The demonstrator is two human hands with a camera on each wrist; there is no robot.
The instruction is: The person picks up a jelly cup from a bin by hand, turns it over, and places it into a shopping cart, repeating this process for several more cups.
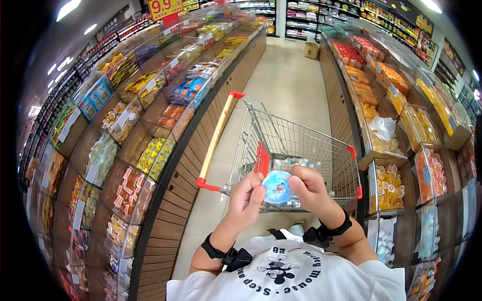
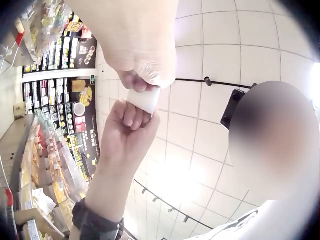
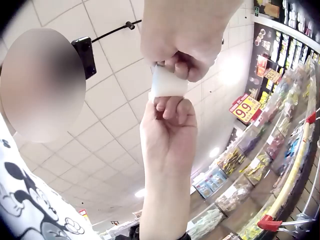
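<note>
Wood-panelled display bins [image 1: 168,215] filled with packaged goods run along both sides of me. Between them stands the wire shopping cart [image 1: 306,138]; nearer is my white Mickey Mouse T-shirt [image 1: 221,281]. My left hand [image 1: 248,194] and right hand [image 1: 310,189], fingers curled, pinch opposite sides of the small white cup [image 1: 277,187], its round blue cartoon lid facing up before my chest.

This is a shop, a supermarket aisle — a wire shopping cart [image 1: 296,135] stands just beyond the right hand [image 1: 310,186], clear bins [image 1: 131,156] of packaged goods [image 1: 152,157] line the side left of the left hand [image 1: 246,198], a 9.9 price sign [image 1: 164,6] rises above them, and stocked shelves [image 1: 303,24] stand far ahead.
</note>
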